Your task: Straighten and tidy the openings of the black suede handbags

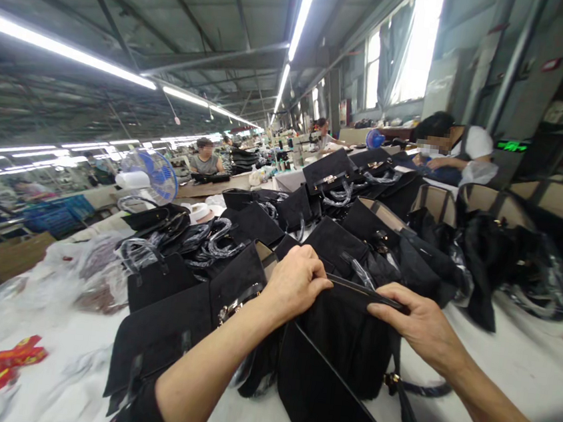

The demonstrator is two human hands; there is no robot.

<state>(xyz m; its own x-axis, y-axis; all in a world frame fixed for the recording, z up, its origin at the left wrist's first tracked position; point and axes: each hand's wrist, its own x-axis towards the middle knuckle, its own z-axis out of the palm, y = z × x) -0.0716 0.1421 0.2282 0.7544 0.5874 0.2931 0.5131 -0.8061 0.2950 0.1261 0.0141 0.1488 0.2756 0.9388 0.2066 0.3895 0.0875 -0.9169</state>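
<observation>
- The left hand (pixel 297 283) grips the top edge of a black bag (pixel 343 338); its fingers are clenched around the rim at the bag's left corner.
- The right hand (pixel 418 323) holds the same rim at the right corner, with the thumb lying along the edge and the fingers curled over the far side.
- The bag stands upright on the white table (pixel 521 370), near its front edge and between the two forearms.
- A strap (pixel 408 412) hangs from a gold ring on the bag's right side and trails onto the table.
- Another black bag lies flat just left of it, under the left forearm.
- More black bags (pixel 339 237) crowd the table behind, many touching or overlapping, some with handles wrapped in clear film.
- Red wrappers (pixel 11 360) lie on the table at the far left, well apart from the hands.
- A blue fan (pixel 157 176) stands beyond the pile on the left.
- Other people sit at tables further back.
</observation>
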